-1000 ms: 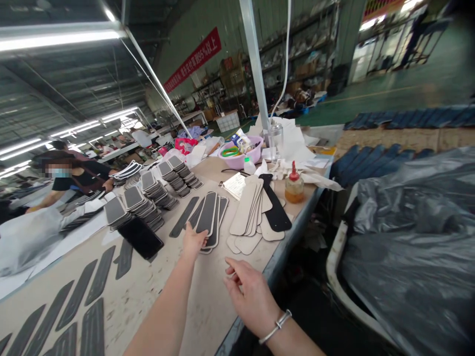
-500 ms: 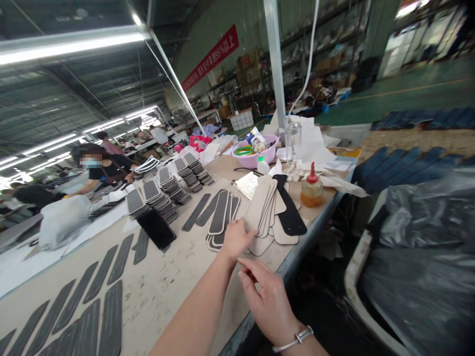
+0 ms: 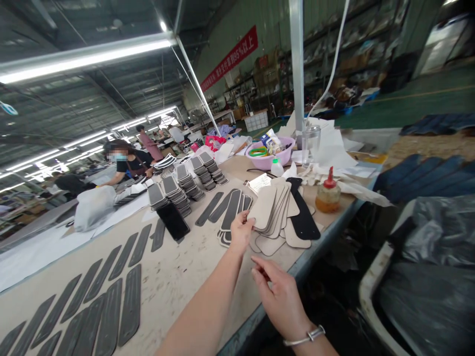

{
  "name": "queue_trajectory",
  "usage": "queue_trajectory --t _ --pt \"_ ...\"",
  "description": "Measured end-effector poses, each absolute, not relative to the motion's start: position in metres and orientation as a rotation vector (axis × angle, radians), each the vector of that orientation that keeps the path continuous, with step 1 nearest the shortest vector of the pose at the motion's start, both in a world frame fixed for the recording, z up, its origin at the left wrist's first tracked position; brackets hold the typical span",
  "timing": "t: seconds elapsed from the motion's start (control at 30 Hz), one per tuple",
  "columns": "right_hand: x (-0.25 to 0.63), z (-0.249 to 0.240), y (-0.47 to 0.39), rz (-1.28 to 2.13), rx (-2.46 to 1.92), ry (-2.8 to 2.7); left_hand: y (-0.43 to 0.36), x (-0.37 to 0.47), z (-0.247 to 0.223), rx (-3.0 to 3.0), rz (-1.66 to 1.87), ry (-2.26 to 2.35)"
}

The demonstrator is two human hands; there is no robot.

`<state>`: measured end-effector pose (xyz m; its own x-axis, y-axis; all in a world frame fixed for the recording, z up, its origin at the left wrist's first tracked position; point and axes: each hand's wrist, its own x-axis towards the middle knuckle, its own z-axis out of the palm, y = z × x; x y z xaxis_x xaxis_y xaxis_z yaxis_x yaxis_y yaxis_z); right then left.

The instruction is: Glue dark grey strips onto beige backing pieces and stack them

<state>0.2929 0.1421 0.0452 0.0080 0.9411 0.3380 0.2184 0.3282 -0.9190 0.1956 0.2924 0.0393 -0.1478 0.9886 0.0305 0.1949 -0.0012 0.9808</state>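
My left hand (image 3: 242, 232) pinches the near end of a beige rounded strip (image 3: 262, 211), the top one of a fanned pile. Other beige pieces (image 3: 270, 244) lie under and beside it, with a black strip (image 3: 304, 217) along their right side. Just left of that hand are dark grey strips with pale borders (image 3: 230, 210), partly overlapping. Nearer to me, my right hand (image 3: 277, 287) hovers by the table edge, its index finger stretched out and thumb apart, holding nothing. A bracelet circles its wrist.
Grey strips (image 3: 129, 301) lie in rows at the left. Behind them stand a black phone (image 3: 172, 221) and stacks of bordered pieces (image 3: 175, 194). A glue bottle with a red tip (image 3: 328, 193) and a purple basin (image 3: 270, 157) are farther off. A person (image 3: 129, 163) works across the table.
My left hand has closed on the top beige strip, and that strip's near end has lifted and shifted a little. The view has turned slightly left; my right hand remains apart from the pile.
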Motion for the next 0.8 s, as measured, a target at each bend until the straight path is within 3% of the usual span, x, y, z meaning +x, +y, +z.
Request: queue_trajectory --t 0.23,0.47,0.67,0.8 --pt "0.296 0.041 0.145 0.715 -1.165 -1.492 0.183 0.088 0.075 1.119 1.099 1.491" --pt "0.263 0.024 0.131 0.694 -1.229 -2.096 0.086 -0.03 0.062 1.604 0.368 1.966" --pt "0.238 0.013 0.129 0.766 -1.182 -2.357 0.172 -0.021 0.072 2.254 0.347 2.024" --pt "0.236 0.009 0.138 0.803 -1.177 -2.445 0.261 0.004 0.072 2.508 0.07 2.06"
